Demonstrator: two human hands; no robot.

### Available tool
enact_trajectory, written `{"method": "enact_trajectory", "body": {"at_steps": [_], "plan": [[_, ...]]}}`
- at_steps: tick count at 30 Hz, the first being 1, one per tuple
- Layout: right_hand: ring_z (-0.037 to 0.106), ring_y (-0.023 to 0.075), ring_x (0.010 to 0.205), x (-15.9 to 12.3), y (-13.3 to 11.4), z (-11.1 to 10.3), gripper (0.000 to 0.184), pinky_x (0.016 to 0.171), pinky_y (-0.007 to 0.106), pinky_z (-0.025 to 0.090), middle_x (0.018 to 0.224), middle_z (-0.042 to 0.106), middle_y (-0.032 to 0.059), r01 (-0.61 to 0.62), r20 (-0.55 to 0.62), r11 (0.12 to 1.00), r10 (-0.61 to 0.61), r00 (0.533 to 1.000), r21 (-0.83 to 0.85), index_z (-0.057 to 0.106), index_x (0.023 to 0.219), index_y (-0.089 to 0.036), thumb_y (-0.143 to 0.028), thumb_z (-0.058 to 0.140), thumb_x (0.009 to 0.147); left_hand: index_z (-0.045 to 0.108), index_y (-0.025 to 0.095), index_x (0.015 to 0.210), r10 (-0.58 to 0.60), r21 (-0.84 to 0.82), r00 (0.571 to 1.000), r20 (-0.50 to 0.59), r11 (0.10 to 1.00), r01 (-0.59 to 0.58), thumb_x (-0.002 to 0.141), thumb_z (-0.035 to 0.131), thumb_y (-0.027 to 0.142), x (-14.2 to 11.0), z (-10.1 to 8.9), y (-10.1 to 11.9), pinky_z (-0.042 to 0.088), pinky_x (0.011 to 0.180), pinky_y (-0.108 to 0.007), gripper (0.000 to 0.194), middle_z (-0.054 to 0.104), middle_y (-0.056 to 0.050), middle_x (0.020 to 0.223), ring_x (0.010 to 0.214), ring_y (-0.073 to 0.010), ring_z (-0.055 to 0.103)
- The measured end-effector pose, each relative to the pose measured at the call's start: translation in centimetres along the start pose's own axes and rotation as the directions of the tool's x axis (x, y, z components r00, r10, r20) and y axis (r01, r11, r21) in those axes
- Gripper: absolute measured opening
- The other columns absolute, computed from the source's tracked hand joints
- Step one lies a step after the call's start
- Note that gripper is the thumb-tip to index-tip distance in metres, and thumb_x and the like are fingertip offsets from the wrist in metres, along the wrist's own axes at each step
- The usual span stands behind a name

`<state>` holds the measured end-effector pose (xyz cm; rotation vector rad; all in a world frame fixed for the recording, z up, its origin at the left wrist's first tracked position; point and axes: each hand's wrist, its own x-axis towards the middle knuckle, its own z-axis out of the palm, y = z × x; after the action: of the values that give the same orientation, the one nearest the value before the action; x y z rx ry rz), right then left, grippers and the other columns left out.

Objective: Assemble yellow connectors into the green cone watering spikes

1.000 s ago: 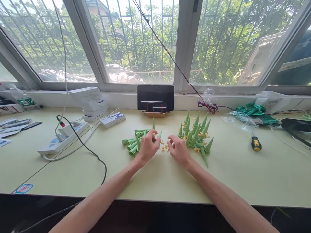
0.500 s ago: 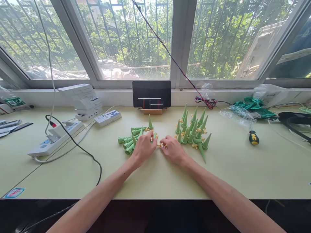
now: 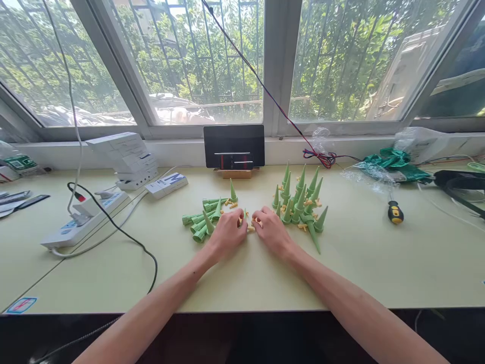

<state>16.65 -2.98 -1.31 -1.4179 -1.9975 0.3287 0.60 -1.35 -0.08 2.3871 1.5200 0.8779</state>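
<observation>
My left hand (image 3: 226, 233) and my right hand (image 3: 271, 231) rest close together on the pale green table (image 3: 242, 273), fingers curled around small yellow pieces (image 3: 250, 228) lying between them. A green cone tip shows at my left fingers. A pile of green cones (image 3: 202, 221) lies on its side just left of my left hand. A cluster of upright green cones (image 3: 299, 199) with yellow bits stands just right of my right hand. What each hand pinches is partly hidden.
A black screen (image 3: 234, 146) on a wooden stand sits at the window ledge. White power strip (image 3: 87, 215) and black cable (image 3: 125, 232) lie left, white boxes (image 3: 127, 156) behind. A yellow-handled screwdriver (image 3: 395, 212) and plastic bags (image 3: 382, 172) lie right.
Both hands have drawn together over the small yellow pieces. The view has shifted slightly, so the table items sit a little further left and up.
</observation>
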Motion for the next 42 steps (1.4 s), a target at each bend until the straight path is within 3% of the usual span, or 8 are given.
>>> {"method": "enact_trajectory", "body": {"at_steps": [8,14,20,28,35,42], "plan": [[0.053,0.0127,0.065,0.1,-0.1,0.0,0.014,0.066,0.026,0.041,0.100,0.055,0.0055,0.017,-0.094,0.994,-0.006,0.996,0.111,0.061,0.095,-0.019,-0.020,0.047,0.097,0.048,0.020,0.068,-0.006,-0.001,0.999,-0.035,1.000,0.006,0.094,0.046,0.027,0.2,-0.3,0.0,0.036,0.059,-0.030,0.027,0.056,0.000,0.063,0.057,-0.0152,0.049],[0.054,0.0171,0.069,0.4,0.2,0.4,0.014,0.067,0.027,0.040,0.082,0.061,0.0034,0.080,-0.135,0.976,-0.053,0.989,0.204,0.053,0.089,-0.019,-0.019,0.043,0.097,0.058,0.019,0.075,0.093,-0.146,0.982,-0.164,0.982,-0.117,0.096,0.049,0.031,0.6,-0.9,0.4,0.039,0.060,-0.027,0.025,0.058,0.002,0.066,0.057,-0.0124,0.047],[0.052,0.0143,0.062,0.5,0.1,0.6,0.012,0.064,0.026,0.040,0.084,0.063,0.0026,0.106,-0.133,0.952,-0.070,0.989,0.287,0.054,0.086,-0.020,-0.021,0.047,0.096,0.062,0.019,0.080,0.164,-0.205,0.974,-0.155,0.959,-0.194,0.093,0.055,0.030,0.6,-0.9,0.4,0.041,0.058,-0.025,0.019,0.059,0.000,0.072,0.059,-0.0116,0.049],[0.054,0.0144,0.064,0.5,0.1,0.5,0.012,0.065,0.027,0.042,0.085,0.065,0.0028,0.106,-0.141,0.946,-0.065,0.988,0.306,0.056,0.084,-0.020,-0.024,0.052,0.094,0.062,0.019,0.079,0.178,-0.207,0.972,-0.154,0.956,-0.208,0.094,0.053,0.025,0.7,-0.3,-0.3,0.042,0.057,-0.025,0.018,0.059,0.001,0.070,0.060,-0.0115,0.049],[0.061,0.0146,0.063,0.4,-0.3,0.1,0.007,0.061,0.027,0.045,0.090,0.069,0.0040,0.036,-0.099,0.888,0.011,0.995,0.458,0.058,0.090,-0.020,-0.026,0.054,0.092,0.061,0.019,0.078,0.103,-0.277,0.983,-0.149,0.950,-0.141,0.094,0.053,0.030,0.8,-0.4,-0.1,0.044,0.058,-0.026,0.022,0.060,0.000,0.071,0.062,-0.0130,0.052],[0.058,0.0138,0.063,0.4,-0.4,0.0,0.013,0.057,0.026,0.044,0.087,0.067,0.0036,0.064,-0.150,0.894,0.004,0.989,0.443,0.059,0.088,-0.019,-0.028,0.051,0.093,0.059,0.018,0.076,0.066,-0.305,0.989,-0.135,0.947,-0.105,0.095,0.052,0.035,0.8,-0.3,-0.4,0.043,0.057,-0.025,0.026,0.058,0.000,0.069,0.062,-0.0129,0.050]]}}
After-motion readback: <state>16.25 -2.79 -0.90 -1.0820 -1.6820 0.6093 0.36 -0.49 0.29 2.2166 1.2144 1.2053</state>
